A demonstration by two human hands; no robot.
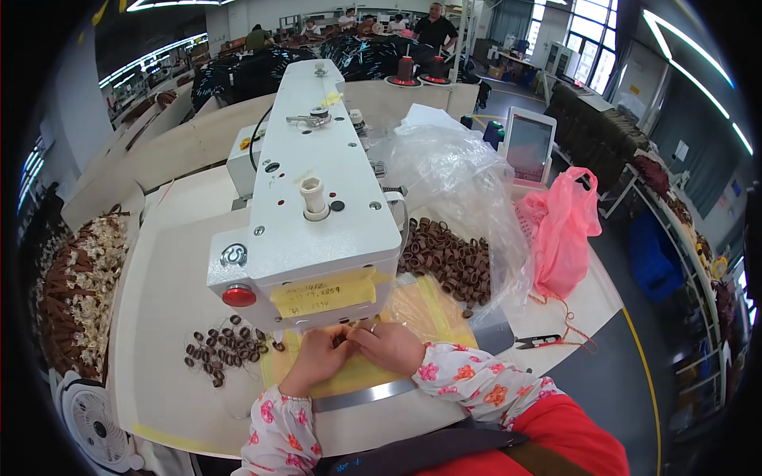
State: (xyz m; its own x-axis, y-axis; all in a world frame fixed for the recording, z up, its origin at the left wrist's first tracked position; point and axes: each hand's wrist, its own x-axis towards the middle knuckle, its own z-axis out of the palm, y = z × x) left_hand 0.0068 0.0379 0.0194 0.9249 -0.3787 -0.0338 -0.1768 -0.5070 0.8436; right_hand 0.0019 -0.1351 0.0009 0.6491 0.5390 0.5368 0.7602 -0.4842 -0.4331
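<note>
A small brown ring-shaped piece (343, 339) is pinched between the left hand (316, 358) and right hand (386, 346), fingers closed on it, directly beneath the white sewing machine head (313, 214), on the yellow-taped desk (175, 278).

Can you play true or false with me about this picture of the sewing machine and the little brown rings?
1. Both hands, the left hand and the right hand, meet under the front of the white sewing machine. True.
2. The machine's round button is green. False: it is red.
3. A heap of brown rings lies right of the machine, by a clear plastic bag. True.
4. The bag hanging at the table's right edge is blue. False: that bag is pink.
5. The small snips are in the right hand. False: they lie on the table, apart from both hands.
6. A smaller scatter of dark rings lies left of the hands. True.
</note>
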